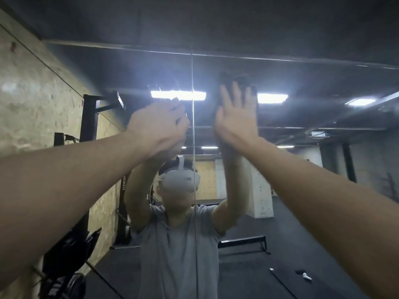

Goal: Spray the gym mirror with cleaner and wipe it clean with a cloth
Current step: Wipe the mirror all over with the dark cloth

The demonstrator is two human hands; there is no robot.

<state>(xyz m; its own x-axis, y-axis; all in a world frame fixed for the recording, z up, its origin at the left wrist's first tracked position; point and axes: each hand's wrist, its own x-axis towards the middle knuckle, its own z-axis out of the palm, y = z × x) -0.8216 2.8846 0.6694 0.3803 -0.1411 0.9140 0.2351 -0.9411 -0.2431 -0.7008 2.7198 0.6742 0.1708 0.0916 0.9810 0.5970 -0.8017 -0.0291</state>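
Observation:
The gym mirror [302,160] fills the view ahead, with a vertical seam [192,78] between two panes. My right hand [235,119] is raised just right of the seam. Its fingers are straight and press a dark cloth [225,82] flat against the glass near the mirror's top. My left hand [157,126] is held up left of the seam with its fingers curled round a dark spray bottle [181,114]. The hand hides most of the bottle. My reflection stands below both hands.
A chipboard wall [32,100] runs along the left, with a black rack [89,117] against it. A black bag [71,251] sits low at the left. The mirror reflects a dark floor with a low black bar [244,241] and small white items [306,276].

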